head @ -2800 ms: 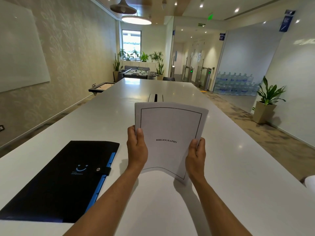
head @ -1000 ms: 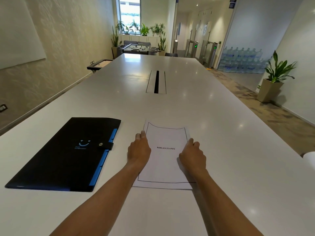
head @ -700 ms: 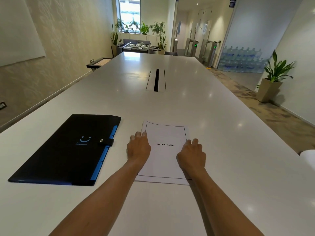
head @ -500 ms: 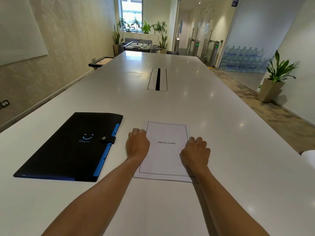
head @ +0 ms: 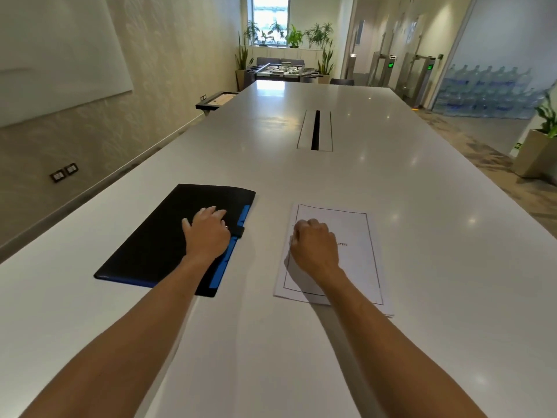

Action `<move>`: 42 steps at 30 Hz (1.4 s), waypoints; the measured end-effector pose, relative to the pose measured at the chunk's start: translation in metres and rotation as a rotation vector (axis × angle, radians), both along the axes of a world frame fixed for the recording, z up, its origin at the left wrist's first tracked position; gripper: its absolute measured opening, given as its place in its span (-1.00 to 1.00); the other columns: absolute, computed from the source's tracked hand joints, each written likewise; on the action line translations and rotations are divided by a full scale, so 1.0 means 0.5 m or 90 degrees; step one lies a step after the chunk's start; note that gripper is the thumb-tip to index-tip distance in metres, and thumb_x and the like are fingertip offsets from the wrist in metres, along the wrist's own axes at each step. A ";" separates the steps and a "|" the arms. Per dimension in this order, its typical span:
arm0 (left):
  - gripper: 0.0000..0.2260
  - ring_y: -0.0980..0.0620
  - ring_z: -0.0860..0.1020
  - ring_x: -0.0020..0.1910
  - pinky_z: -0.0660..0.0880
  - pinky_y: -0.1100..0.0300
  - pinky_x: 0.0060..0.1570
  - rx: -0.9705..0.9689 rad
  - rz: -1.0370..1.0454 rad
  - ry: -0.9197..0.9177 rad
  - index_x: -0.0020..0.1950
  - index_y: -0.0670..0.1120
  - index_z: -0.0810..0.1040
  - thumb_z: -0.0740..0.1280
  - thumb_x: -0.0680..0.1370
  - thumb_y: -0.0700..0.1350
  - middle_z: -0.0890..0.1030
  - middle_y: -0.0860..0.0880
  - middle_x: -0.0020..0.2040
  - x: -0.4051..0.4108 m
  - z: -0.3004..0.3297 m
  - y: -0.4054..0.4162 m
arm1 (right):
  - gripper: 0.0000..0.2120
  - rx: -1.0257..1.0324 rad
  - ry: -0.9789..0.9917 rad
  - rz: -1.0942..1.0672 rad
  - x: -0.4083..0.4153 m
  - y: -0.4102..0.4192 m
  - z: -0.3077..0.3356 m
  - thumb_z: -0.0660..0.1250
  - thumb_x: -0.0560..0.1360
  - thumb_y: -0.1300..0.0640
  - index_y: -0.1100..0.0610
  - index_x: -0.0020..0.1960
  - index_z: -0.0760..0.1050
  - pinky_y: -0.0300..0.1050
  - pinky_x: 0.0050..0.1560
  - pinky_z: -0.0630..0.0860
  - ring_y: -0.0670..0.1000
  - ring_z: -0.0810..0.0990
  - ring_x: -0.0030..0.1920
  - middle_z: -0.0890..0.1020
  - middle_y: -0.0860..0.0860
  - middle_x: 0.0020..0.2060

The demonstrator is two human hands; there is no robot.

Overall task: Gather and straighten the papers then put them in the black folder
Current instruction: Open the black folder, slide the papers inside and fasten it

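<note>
Long white table (head: 391, 182), black folder (head: 168, 242) flat on it, stack of papers (head: 355, 233) well apart to its right.

The folder (head: 168, 239) lies on the counter (head: 422, 206) to the left, the papers (head: 352, 236) to its right — apart, not touching. The left hand (head: 208, 233) rests on the folder; the right hand (head: 315, 247) sits on the papers.

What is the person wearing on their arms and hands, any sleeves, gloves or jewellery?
Nothing shows on either arm: both forearms are bare, with no sleeves, gloves or watch. The left hand and right hand are bare too, with no ring visible.
</note>
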State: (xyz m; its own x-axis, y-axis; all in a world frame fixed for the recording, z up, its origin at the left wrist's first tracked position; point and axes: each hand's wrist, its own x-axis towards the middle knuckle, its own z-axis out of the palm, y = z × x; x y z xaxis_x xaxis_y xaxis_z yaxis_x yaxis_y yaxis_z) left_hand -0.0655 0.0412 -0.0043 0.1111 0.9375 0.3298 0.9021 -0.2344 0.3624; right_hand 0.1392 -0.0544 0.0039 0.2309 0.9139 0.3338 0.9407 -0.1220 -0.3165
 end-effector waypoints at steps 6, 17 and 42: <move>-0.56 -0.11 0.02 0.54 -0.10 -0.28 0.44 -0.164 0.023 0.040 0.53 -0.07 0.15 0.03 0.65 -0.03 0.16 -0.09 0.55 -0.063 -0.040 -0.010 | -0.76 -0.016 0.002 0.084 -0.086 0.031 -0.019 0.19 0.55 0.12 0.16 0.13 0.55 -0.01 0.05 0.43 0.11 0.52 0.06 0.60 0.11 0.06; -0.54 -0.09 0.00 0.54 -0.07 -0.24 0.46 -0.134 0.024 0.066 0.53 -0.10 0.12 0.03 0.63 -0.06 0.13 -0.11 0.55 0.012 -0.051 -0.064 | -0.75 -0.004 -0.021 0.182 -0.150 0.077 -0.039 0.18 0.60 0.03 0.13 0.12 0.53 -0.08 0.07 0.46 0.04 0.48 0.07 0.55 0.09 0.09; -0.34 -0.10 -0.02 0.55 -0.12 -0.26 0.45 -0.150 0.025 0.068 0.54 -0.07 0.14 -0.08 0.57 0.31 0.12 -0.13 0.56 0.016 -0.053 -0.061 | -0.77 -0.023 -0.023 0.139 -0.147 0.110 0.013 0.26 0.57 0.21 0.21 0.20 0.36 -0.19 -0.28 0.39 0.00 0.46 -0.33 0.51 0.09 -0.24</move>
